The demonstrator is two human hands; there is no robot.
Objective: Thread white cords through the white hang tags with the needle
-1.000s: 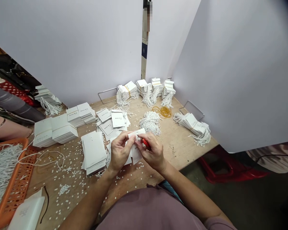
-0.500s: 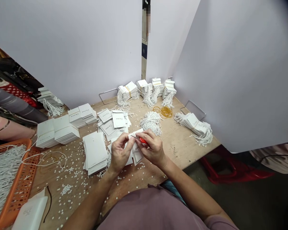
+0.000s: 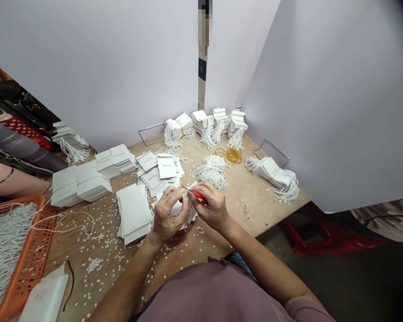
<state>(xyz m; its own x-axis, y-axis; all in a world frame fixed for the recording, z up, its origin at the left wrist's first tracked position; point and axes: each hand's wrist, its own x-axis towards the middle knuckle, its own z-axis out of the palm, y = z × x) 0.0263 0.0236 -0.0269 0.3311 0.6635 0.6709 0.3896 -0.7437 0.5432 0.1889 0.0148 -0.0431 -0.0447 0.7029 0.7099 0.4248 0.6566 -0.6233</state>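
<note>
My right hand [image 3: 212, 206] is closed around a small tool with a red handle [image 3: 199, 195] and a thin metal shaft, pointing up and left. Under its fingers it also keeps a white paper tag [image 3: 191, 213]. My left hand [image 3: 168, 214] is just beside it, thumb and fingers curled in near the tool's tip; what they pinch, if anything, is too small to make out. To the left of the hands lies a stack of blank-looking white tags [image 3: 133, 208]. Beyond them is a loose pile of printed tags [image 3: 153, 180]. A bundle of white strings [image 3: 212, 171] lies past my right hand.
Banded tag bundles with strings [image 3: 179, 125] line the back, another [image 3: 275, 174] sits right. Rubber bands [image 3: 233, 155] lie near the middle. Tag stacks [image 3: 93, 180] and an orange basket [image 3: 30, 264] of strings stand left. White paper dots [image 3: 94, 264] litter the table. White panels [image 3: 121, 67] enclose it.
My left hand has drawn slightly away from the tag and curled more. The tag has tilted beneath my right hand, which still grips the red-handled tool.
</note>
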